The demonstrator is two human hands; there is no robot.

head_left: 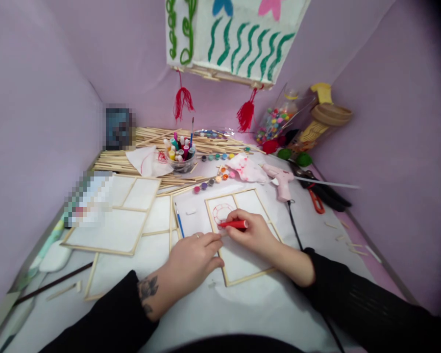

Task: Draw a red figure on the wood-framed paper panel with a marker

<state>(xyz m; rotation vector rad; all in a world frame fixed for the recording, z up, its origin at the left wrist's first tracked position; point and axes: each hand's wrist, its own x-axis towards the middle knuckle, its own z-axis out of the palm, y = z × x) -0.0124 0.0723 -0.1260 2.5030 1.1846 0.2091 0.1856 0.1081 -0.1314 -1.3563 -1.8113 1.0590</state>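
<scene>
A red marker point(238, 224) is held in the closed fingers of my right hand point(250, 233), its tip touching the white paper panel. That panel sits in a wooden frame point(225, 268), and a round red line drawing point(223, 212) shows in its upper left section. My left hand point(193, 257) lies flat with its fingers spread, fingertips at the left edge of the frame. A blue paintbrush point(180, 221) rests just beyond the left hand, with a small white piece point(191, 212) near it.
More wooden frames point(132, 210) lie at the left. Behind are a cup of markers point(182, 154), wooden sticks point(147, 137) and paint pots point(211, 181). A pink glue gun point(283, 181) with its cord lies right. A painted lantern point(238, 44) hangs above with red tassels.
</scene>
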